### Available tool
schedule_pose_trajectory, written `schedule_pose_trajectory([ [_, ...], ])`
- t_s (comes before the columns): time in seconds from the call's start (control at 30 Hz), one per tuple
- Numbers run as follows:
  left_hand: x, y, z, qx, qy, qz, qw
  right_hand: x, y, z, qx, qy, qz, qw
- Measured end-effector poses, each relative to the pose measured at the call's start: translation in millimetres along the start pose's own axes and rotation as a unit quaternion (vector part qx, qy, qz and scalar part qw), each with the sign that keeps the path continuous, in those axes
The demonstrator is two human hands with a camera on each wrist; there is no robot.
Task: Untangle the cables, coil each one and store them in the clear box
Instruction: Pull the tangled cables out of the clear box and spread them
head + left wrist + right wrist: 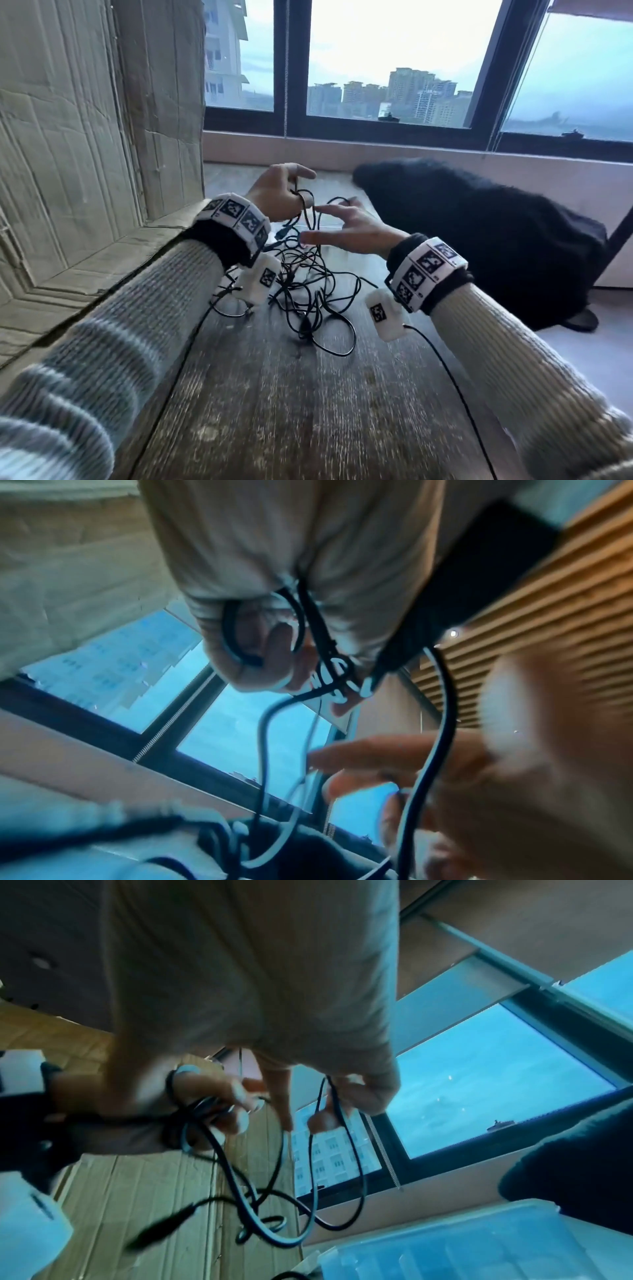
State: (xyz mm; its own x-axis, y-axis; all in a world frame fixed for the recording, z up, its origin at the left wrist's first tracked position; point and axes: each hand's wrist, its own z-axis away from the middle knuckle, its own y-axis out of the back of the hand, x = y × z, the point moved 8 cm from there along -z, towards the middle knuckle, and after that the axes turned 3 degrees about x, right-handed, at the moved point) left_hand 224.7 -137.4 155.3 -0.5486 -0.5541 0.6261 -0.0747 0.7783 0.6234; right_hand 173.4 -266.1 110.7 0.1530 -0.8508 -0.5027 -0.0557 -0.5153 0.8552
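A tangle of black cables (pixel 308 291) lies on the wooden table (pixel 291 411) below both hands. My left hand (pixel 284 195) is raised over it, and its curled fingers (pixel 253 653) grip a few loops of black cable; strands hang from it into the tangle. Just to its right, my right hand (pixel 339 222) has a loop of the same black cable (pixel 329 1096) hooked over its curled far fingers, while index finger and thumb stick out. The clear box (pixel 479 1245) stands on the table under and beyond the right hand, mostly hidden in the head view.
A tall cardboard box (pixel 85 137) walls off the left side of the table. A black fluffy garment (pixel 479 240) lies at the right behind my right hand. The window (pixel 376 68) runs along the back. A thin black lead (pixel 445 370) trails from my right wrist.
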Motion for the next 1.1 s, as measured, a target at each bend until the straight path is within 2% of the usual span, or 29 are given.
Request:
schedule_pose_trajectory([
  [0.07, 8.7, -5.2, -8.2, 0.014, -0.019, 0.058, 0.998, 4.4, -8.9, -10.2, -0.006, 0.006, 0.054, 0.998],
  [0.13, 8.8, -9.5, -15.4, 0.006, -0.018, 0.111, 0.994, 9.1, -10.5, -20.9, 0.003, 0.017, 0.018, 1.0],
  [0.23, 1.2, -21.0, -20.2, -0.055, -0.012, 0.178, 0.982, 15.8, -4.2, -36.4, 0.058, 0.048, -0.018, 0.997],
  [0.33, -22.1, -29.3, -26.4, -0.107, 0.034, 0.248, 0.962, 25.4, 3.1, -45.7, 0.1, 0.034, -0.081, 0.991],
  [0.43, -47.7, -41.8, -24.3, -0.16, 0.095, 0.208, 0.96, 21.7, 3.8, -50.7, 0.115, 0.045, -0.16, 0.979],
  [0.53, -69.3, -62.4, -10.5, -0.249, 0.151, 0.196, 0.937, 24.0, 8.6, -57.8, 0.165, 0.042, -0.223, 0.96],
  [0.67, -84.0, -45.7, -5.6, -0.237, 0.123, 0.188, 0.945, 36.4, 12.9, -59.7, 0.195, -0.001, -0.254, 0.947],
  [0.73, -93.6, -45.3, 1.9, -0.287, 0.115, 0.117, 0.944, 48.2, 14.4, -59.4, 0.191, -0.041, -0.311, 0.93],
  [0.77, -99.0, -50.2, 9.1, -0.318, 0.111, 0.033, 0.941, 53.7, 14.8, -59.8, 0.188, -0.058, -0.333, 0.922],
  [0.83, -108.8, -64.0, 27.0, -0.363, 0.104, -0.135, 0.916, 58.5, 16.6, -59.8, 0.181, -0.08, -0.345, 0.918],
  [0.87, -109.2, -72.4, 36.4, -0.379, 0.098, -0.175, 0.903, 58.7, 17.1, -59.3, 0.18, -0.086, -0.345, 0.917],
  [1.0, -109.2, -98.0, 54.1, -0.414, 0.087, -0.231, 0.876, 56.2, 22.8, -55.4, 0.193, -0.096, -0.339, 0.916],
  [1.1, -124.9, -73.7, 47.2, -0.397, 0.109, -0.305, 0.859, 67.0, 30.3, -48.9, 0.211, -0.135, -0.347, 0.904],
])
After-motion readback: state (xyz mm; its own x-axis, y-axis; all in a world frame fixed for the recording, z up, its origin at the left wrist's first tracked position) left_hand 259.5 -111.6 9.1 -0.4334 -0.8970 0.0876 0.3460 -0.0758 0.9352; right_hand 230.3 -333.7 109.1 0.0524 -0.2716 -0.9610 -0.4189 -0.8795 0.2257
